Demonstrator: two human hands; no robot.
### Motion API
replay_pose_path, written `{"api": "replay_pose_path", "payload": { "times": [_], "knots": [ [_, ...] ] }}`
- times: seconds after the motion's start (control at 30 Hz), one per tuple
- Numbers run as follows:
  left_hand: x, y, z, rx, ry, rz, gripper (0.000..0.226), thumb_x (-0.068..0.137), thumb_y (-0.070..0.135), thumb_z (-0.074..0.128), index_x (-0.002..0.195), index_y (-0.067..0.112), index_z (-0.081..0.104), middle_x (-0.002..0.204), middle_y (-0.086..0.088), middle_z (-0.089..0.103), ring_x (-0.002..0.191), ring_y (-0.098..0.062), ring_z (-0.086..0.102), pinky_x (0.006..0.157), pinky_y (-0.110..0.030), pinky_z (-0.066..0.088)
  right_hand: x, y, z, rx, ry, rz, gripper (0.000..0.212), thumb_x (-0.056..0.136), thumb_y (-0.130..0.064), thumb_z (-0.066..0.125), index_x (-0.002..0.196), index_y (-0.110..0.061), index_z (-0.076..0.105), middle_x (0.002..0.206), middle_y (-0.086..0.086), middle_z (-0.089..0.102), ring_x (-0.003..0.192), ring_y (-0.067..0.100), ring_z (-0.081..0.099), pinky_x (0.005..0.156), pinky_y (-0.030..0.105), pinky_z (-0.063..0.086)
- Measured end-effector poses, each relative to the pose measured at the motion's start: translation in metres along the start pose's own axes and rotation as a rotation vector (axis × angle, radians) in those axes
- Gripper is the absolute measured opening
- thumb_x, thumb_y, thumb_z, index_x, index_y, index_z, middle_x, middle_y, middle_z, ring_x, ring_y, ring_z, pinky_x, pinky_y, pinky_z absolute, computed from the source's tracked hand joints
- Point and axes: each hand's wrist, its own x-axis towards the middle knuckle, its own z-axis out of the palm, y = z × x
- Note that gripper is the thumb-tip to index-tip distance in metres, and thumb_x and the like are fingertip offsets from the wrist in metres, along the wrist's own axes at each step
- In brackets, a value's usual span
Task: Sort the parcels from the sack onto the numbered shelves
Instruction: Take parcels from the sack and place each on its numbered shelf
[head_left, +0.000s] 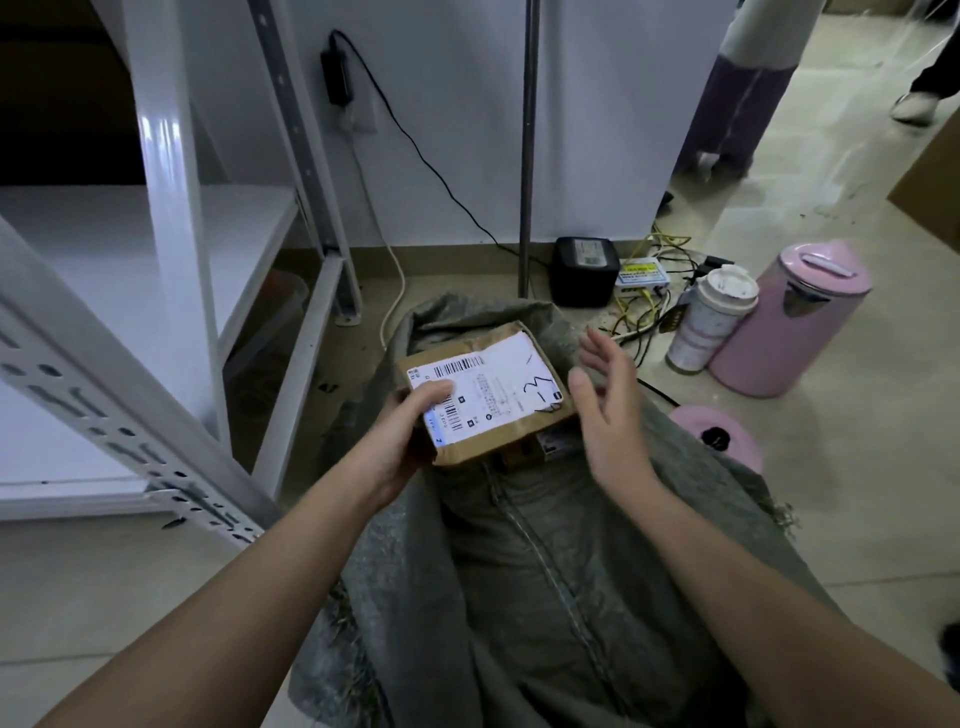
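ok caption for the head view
Left hand holds a parcel over the sack; right hand open beside it.

A pink kettle (789, 322) is standing on the tiled floor (857, 493) at the right, with a white lidded tumbler (709, 319) sitting just beside it and a pink lid (719, 436) lying nearer the camera. Against the wall a black box-shaped device (584, 270) is resting beside a small white box (642, 274) with yellow cables (636, 317) trailing from it — a metal pole (529, 145) is rising just left of them. A black adapter (335, 78) is hanging at a wall socket, its cable (415, 150) running down toward the floor, and someone's legs (737, 104) are showing at the upper right — beside a cardboard box (930, 171).
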Motion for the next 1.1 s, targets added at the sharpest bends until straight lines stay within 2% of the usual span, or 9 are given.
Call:
{"api": "replay_pose_path", "payload": {
  "times": [0.07,0.17,0.27,0.4,0.6,0.73,0.83,0.97,1.1],
  "knots": [
    [0.002,0.001,0.0,0.048,-0.008,0.014,0.06,0.079,0.032,0.069,0.133,0.013,0.052,0.117,-0.009,0.069,0.108,-0.024,0.066,0.091,-0.037,0.052,0.013,-0.008,0.0,0.219,-0.074,0.268,0.036,0.101,-0.033,0.045,0.136,-0.023,0.043,0.132,-0.002,0.052,0.122,0.008,0.05,0.106,0.032,0.04],
    [0.005,0.007,-0.001,0.234,-0.06,0.039,0.056,0.077,0.032,0.069,0.127,0.012,0.057,0.11,-0.009,0.072,0.102,-0.023,0.068,0.085,-0.033,0.052,0.024,-0.013,-0.005,0.184,-0.354,0.35,0.04,0.097,-0.033,0.051,0.135,-0.02,0.047,0.133,0.0,0.053,0.114,0.002,0.052,0.095,0.013,0.04],
    [0.005,0.018,0.002,0.469,-0.179,0.019,0.05,0.067,0.032,0.07,0.115,0.018,0.062,0.103,-0.007,0.073,0.093,-0.02,0.07,0.083,-0.033,0.053,0.028,-0.012,-0.006,0.11,-0.646,0.416,0.061,0.082,-0.045,0.064,0.137,-0.028,0.047,0.139,-0.002,0.05,0.124,0.009,0.051,0.108,0.028,0.038],
    [0.011,0.029,0.013,0.6,-0.286,-0.029,0.035,0.072,0.027,0.065,0.107,0.02,0.064,0.098,-0.006,0.073,0.086,-0.017,0.07,0.074,-0.027,0.055,0.024,-0.008,-0.002,0.127,-0.838,0.526,0.069,0.077,-0.033,0.074,0.137,-0.03,0.04,0.123,-0.006,0.063,0.108,0.009,0.064,0.094,0.025,0.05],
    [0.027,0.015,0.024,0.454,0.087,0.061,0.063,0.087,0.049,0.059,0.142,0.024,0.041,0.136,0.004,0.05,0.122,-0.012,0.049,0.1,-0.027,0.037,0.012,0.015,-0.002,0.405,-0.49,0.737,0.063,0.075,-0.031,0.073,0.131,-0.03,0.043,0.113,-0.002,0.07,0.101,0.015,0.068,0.091,0.036,0.053],
    [-0.004,0.014,0.044,0.296,0.151,-0.192,0.056,0.095,0.05,0.045,0.143,0.024,0.037,0.141,0.0,0.048,0.125,-0.02,0.049,0.107,-0.039,0.039,0.005,-0.013,-0.009,0.575,-0.184,0.923,0.056,0.084,-0.035,0.068,0.134,-0.03,0.044,0.102,-0.005,0.074,0.092,0.015,0.07,0.085,0.041,0.055],
    [-0.054,0.037,0.073,0.286,0.121,-0.256,0.044,0.1,0.039,0.037,0.141,0.021,0.042,0.132,-0.002,0.057,0.118,-0.016,0.056,0.089,-0.023,0.045,-0.003,-0.064,-0.017,0.578,-0.097,0.991,0.053,0.085,-0.035,0.067,0.133,-0.031,0.046,0.104,-0.007,0.073,0.091,0.013,0.07,0.081,0.036,0.055],
    [-0.12,0.105,0.108,0.227,0.14,-0.335,0.03,0.102,0.036,0.033,0.118,0.03,0.057,0.076,0.017,0.068,0.058,0.004,0.061,0.053,-0.015,0.046,-0.006,-0.151,-0.043,0.661,-0.034,1.096,0.052,0.086,-0.03,0.068,0.134,-0.026,0.048,0.11,0.002,0.073,0.098,0.022,0.07,0.085,0.043,0.057],
    [-0.185,0.182,0.136,0.23,0.176,-0.381,0.031,0.101,0.038,0.034,0.119,0.028,0.056,0.087,0.014,0.067,0.069,0.003,0.061,0.058,-0.018,0.046,-0.001,-0.253,-0.073,0.63,-0.001,1.115,0.049,0.091,-0.028,0.064,0.131,-0.016,0.04,0.112,0.007,0.069,0.095,0.023,0.07,0.079,0.039,0.056]
  ]
}}
